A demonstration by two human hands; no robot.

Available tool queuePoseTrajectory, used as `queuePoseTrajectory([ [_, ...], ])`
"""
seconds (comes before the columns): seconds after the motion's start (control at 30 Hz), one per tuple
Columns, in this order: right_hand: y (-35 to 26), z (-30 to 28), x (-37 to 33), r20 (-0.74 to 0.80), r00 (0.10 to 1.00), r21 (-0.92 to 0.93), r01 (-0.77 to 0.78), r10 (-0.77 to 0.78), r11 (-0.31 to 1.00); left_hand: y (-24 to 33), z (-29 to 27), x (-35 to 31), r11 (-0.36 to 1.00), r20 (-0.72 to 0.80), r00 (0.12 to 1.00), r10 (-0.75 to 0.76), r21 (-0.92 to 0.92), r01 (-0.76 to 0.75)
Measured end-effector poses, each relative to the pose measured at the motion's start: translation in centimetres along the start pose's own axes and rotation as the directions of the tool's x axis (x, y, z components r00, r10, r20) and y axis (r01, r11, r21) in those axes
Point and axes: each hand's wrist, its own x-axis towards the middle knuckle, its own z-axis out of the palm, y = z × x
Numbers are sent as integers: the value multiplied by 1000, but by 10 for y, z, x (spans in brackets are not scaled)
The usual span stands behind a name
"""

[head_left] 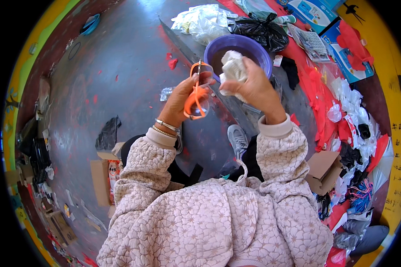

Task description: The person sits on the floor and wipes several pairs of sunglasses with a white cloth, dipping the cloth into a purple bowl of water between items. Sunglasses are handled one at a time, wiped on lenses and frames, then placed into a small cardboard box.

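In my left hand (178,100), the fingers are closed on a pair of orange-framed glasses (194,101) with clear lenses, held upright on end. My right hand (254,89) grips a crumpled white cloth (234,66) just to the right of the glasses, with a gap between them. Beyond the cloth stands a purple basin (210,43) holding dark liquid. The cloth and my right hand overlap its near rim in view, and I cannot tell whether they touch it.
White plastic bags (200,20) and a black plastic bag (265,33) lie behind the basin. Red sheeting (318,95) strewn with bags runs along the right. Cardboard boxes stand at right (323,171) and left (101,182). My shoe (237,139) is below my hands.
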Motion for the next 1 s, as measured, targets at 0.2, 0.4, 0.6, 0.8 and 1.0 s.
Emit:
queuePoseTrajectory([
  [0.2, -28, 28, -13, -51, 989, -293, 118, -139, 949, -12, -5, 6, 978, -55, 995, 77, 200, -65],
  [0.4, -11, 0, -6, -1, 999, -304, -32, 33, 952, -7, -24, 9, 999, -62, 998, 13, -39, -16],
  [0.6, -25, 9, -17, 49, 965, 3, 257, -257, 966, -12, -12, 11, 997, -149, 986, 69, 28, -65],
  [0.8, -22, 29, -10, -110, 993, -249, 22, -51, 968, -13, -1, 4, 979, -94, 988, 124, 176, -106],
  [1.0, -21, 30, -5, -205, 979, -538, -129, 18, 833, -17, 4, 3, 998, 153, 987, -46, 43, 40],
])
